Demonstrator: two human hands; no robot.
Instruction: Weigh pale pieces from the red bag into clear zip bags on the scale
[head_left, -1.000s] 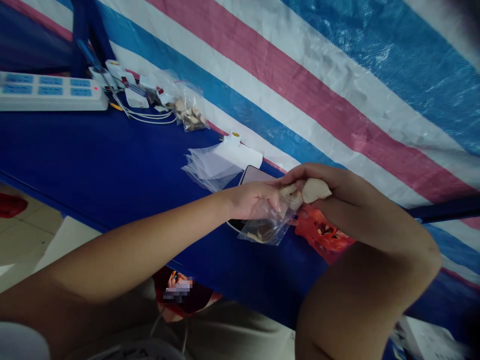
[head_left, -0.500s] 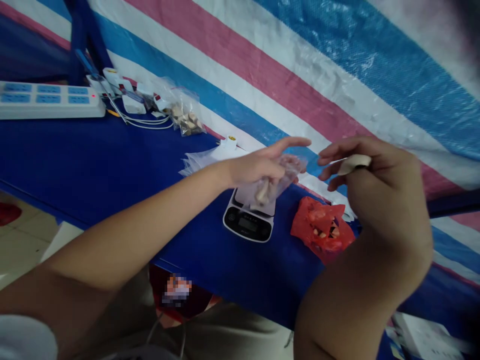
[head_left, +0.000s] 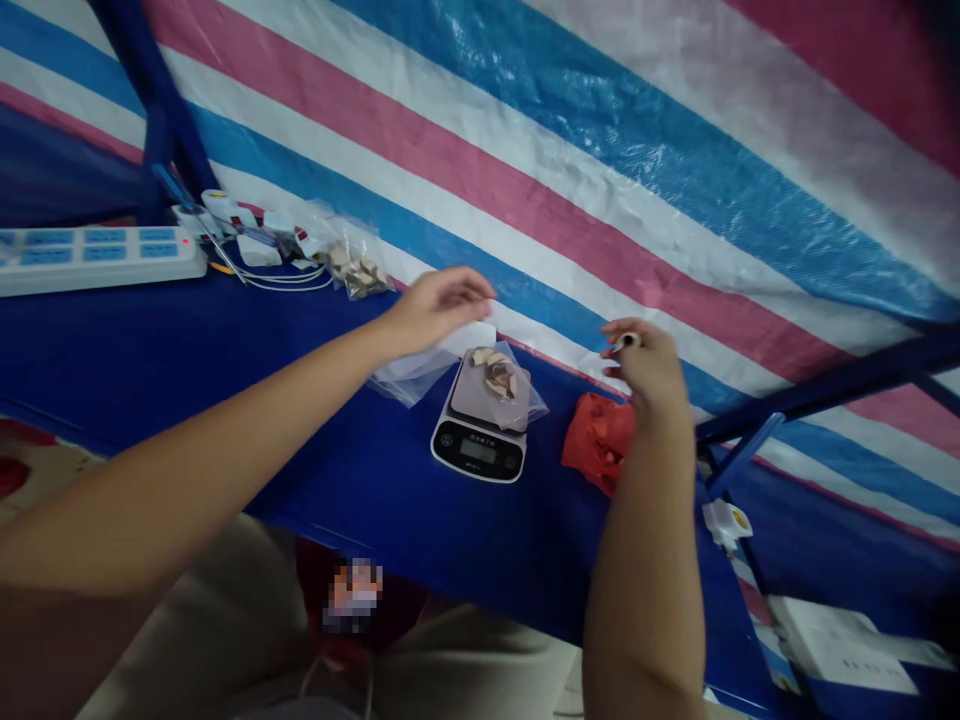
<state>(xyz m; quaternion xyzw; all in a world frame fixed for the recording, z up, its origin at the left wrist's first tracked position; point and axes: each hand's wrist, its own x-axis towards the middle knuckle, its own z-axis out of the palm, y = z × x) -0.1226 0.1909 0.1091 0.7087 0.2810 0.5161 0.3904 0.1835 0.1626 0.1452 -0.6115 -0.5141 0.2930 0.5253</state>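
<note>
A clear plastic bag (head_left: 534, 400) with several pale, dark-edged dried pieces (head_left: 501, 380) lies on the pan of a digital kitchen scale (head_left: 480, 462). Left of the scale, my left hand (head_left: 444, 308) hovers above some flat clear bags (head_left: 420, 378), its fingers loosely bent and apart with nothing in them. My right hand (head_left: 651, 365) is raised over a red plastic bag (head_left: 592, 440). At its thumb and fingers it holds one pale piece with a dark rim (head_left: 628, 342). Its forearm covers part of the red bag. The scale's reading is too small to make out.
At the back left stand a white power strip (head_left: 97, 258), plugs and cables (head_left: 259, 250), and a clear bag of similar pieces (head_left: 360, 270). A striped tarp (head_left: 465, 160) hangs behind the blue table (head_left: 315, 430). A white box (head_left: 840, 645) is at the lower right.
My left hand has let go of the clear bag, which now rests on the scale, and moved left. My right hand has drawn farther away from me, still holding the pale piece. The view has shifted.
</note>
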